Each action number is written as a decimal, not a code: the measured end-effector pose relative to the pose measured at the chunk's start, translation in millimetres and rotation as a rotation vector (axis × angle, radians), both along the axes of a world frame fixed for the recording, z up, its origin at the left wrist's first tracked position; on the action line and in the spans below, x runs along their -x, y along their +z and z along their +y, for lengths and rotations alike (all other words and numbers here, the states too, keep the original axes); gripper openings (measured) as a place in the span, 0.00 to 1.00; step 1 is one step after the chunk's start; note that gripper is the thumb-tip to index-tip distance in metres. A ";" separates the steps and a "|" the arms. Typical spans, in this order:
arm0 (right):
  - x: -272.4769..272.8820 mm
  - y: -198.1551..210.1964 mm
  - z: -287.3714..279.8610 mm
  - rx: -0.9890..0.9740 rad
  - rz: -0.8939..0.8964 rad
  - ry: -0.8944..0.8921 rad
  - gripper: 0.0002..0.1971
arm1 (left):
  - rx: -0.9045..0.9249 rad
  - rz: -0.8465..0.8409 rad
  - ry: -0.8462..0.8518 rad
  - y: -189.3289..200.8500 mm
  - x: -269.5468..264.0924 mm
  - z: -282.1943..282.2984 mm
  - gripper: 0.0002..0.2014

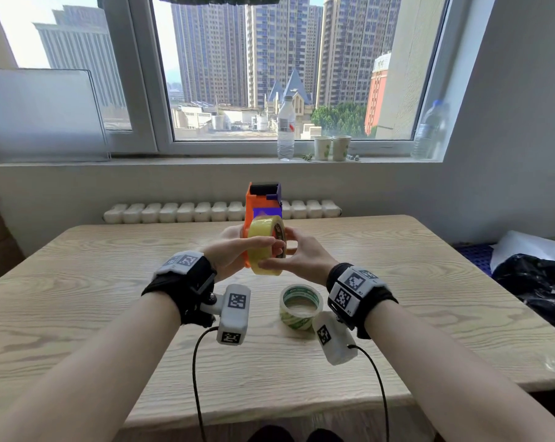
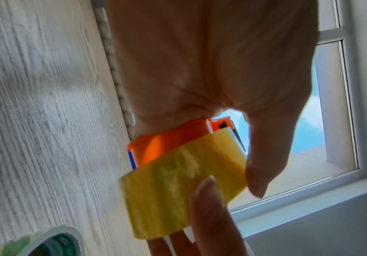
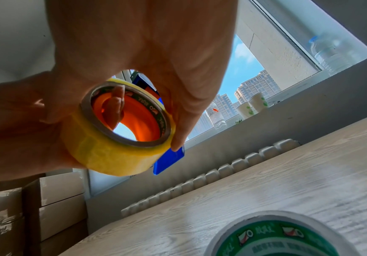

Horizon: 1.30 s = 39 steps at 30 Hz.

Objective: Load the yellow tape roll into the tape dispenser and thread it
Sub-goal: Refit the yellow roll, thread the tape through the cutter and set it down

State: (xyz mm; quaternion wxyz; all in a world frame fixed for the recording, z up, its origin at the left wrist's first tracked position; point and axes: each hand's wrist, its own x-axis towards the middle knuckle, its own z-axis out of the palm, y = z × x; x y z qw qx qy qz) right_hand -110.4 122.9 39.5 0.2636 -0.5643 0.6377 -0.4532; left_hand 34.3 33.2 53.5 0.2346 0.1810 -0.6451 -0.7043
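Wood-grain table (image 1: 110,282) under a window; both hands raised above its middle. Left hand (image 1: 228,253) wraps the orange tape dispenser (image 1: 253,202), thumb laid across the yellow tape roll (image 1: 266,247). Right hand (image 1: 304,256) pinches the roll's outer rim, fingers curled round it. Roll sits over the dispenser's orange hub, seen through the core from the right wrist. A green tape roll (image 1: 300,306) lies flat just below the hands. Table's far edge meets a white radiator (image 1: 174,212).

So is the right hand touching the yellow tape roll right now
Touching. The right wrist view shows the right hand with fingers curled against the rim of the yellow tape roll.
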 end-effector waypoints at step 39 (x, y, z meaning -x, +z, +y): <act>-19.7 18.2 -14.6 0.223 0.070 -0.321 0.12 | 0.060 -0.114 -0.111 2.3 11.9 16.4 0.10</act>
